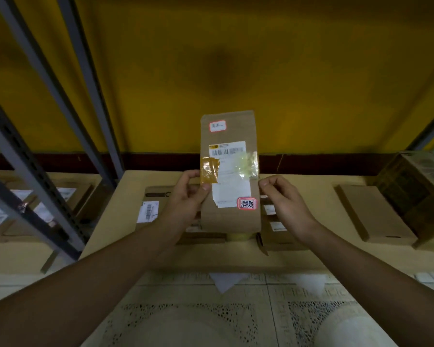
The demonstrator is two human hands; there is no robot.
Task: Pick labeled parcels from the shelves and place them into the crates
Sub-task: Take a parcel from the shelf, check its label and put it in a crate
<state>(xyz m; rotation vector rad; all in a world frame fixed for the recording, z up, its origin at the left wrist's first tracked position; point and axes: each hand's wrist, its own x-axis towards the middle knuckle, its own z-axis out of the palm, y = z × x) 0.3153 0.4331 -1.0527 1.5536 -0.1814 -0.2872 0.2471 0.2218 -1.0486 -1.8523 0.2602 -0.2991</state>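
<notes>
Yellow wall (pixel 286 58) behind: both hands pinch an upright parcel (pixel 229 169), left hand (pixel 188 196) and right hand (pixel 283 199) at its edges; label text (pixel 229 152) blurred.

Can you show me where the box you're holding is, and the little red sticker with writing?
cardboard parcel (pixel 229 221): head view, bare lower front.
red-bordered sticker (pixel 246 203): head view, its handwritten middle.
</notes>
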